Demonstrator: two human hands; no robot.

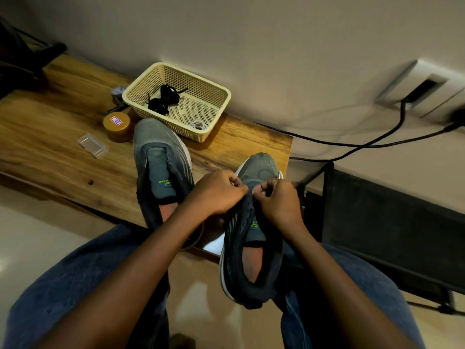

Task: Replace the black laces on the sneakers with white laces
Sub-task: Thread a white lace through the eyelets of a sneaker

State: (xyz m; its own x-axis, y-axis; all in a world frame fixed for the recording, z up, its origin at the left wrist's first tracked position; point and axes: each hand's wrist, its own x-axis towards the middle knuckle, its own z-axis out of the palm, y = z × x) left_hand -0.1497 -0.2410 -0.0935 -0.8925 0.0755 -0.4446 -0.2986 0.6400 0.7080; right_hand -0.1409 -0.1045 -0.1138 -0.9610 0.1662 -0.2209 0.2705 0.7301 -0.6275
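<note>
i see both hands working at the tongue end of the right-hand sneaker (251,238), which rests tilted over the lap, its toe reaching the wooden table (63,137). the left hand (217,191) has its fingers curled, pinching near the eyelets; the right hand (278,200) pinches there too. a bit of white lace (280,174) shows beside the toe. the other sneaker (161,170) lies unlaced on the table. black laces (163,99) sit bunched in the cream basket (219,107).
</note>
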